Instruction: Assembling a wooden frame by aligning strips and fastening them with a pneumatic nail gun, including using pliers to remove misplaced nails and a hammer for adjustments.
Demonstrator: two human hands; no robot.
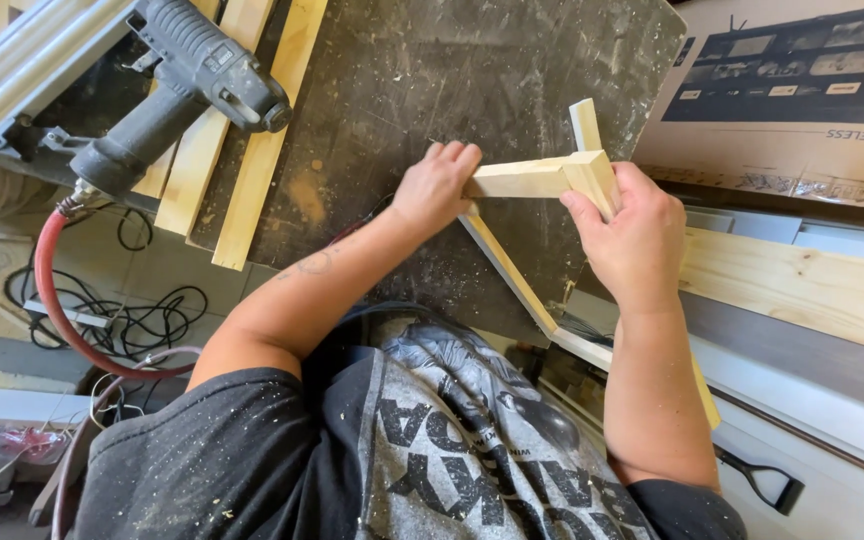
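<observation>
**Hands on a wood joint**

Left hand (434, 188) and right hand (636, 238) grip a joint of wood strips (542, 178) over the dark, scratched bench (432, 70). A nail gun (167, 85) lies far left on planks (252, 150); a cardboard box (802, 90) sits far right.

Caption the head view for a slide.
Both hands, left hand and right hand, hold joined wooden strips over a workbench.

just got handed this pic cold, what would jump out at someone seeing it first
First, the two hands at centre: the left hand and right hand grip a corner of pale wooden strips over a scratched dark worktable. Next, the grey nail gun lying at upper left on wood planks, with its red hose curving down toward the floor.
</observation>
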